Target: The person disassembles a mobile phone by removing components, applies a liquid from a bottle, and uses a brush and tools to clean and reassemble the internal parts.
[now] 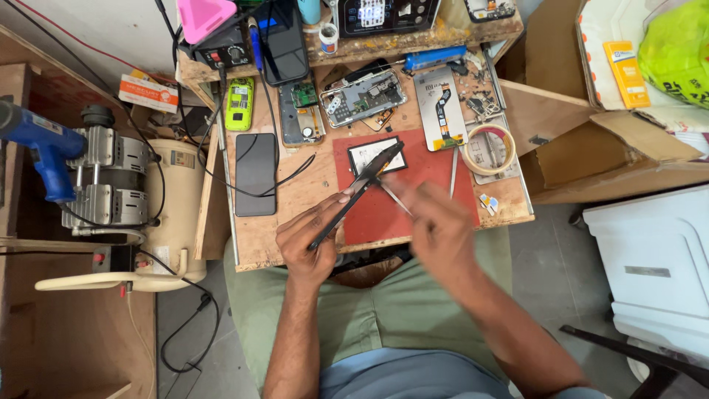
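My left hand [314,238] holds a long thin black strip, probably a phone frame or screen seen edge-on [360,191], tilted up over the red work mat [421,166]. My right hand [442,225] is blurred from motion and grips metal tweezers [395,198] whose tip touches the black strip near its middle. A small white-and-black rectangular part [371,153] lies on the mat beyond the strip. A second thin metal tool [453,171] rests on the mat to the right.
A small wooden bench [255,236] carries a black phone [255,174], a green phone [239,103], opened phone bodies [362,96], a tape roll [488,148] and a blue tool [434,58]. A compressor [129,199] stands left, cardboard boxes [591,140] right.
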